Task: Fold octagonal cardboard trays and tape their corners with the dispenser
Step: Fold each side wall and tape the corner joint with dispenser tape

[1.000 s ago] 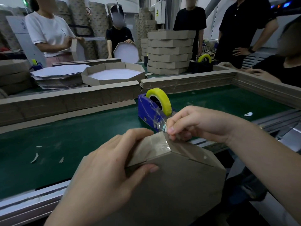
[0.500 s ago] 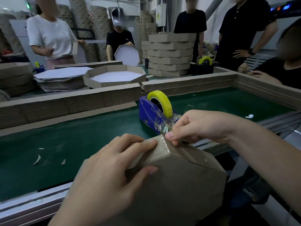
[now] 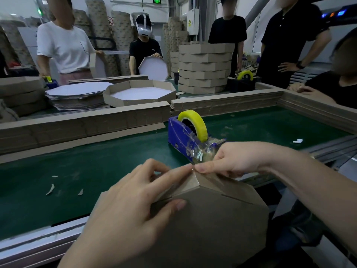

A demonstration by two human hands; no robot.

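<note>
Cardboard tray [image 3: 212,229], brown and octagonal, stands on edge at the near rail of the green belt [image 3: 96,163], just in front of the blue tape dispenser [image 3: 178,135] with its yellow roll [image 3: 195,123]. The left hand [image 3: 131,206] clamps a side wall between thumb and fingers, forefinger tip at the upper corner, where the right hand [image 3: 237,159] pinches a strip of clear tape [image 3: 190,183]. Print on the dispenser's small label [image 3: 200,156] is too blurred to read, likewise the green sign [image 3: 157,0] overhead; a yellow warning triangle [image 3: 189,21] marks the grey wall box [image 3: 194,29].
</note>
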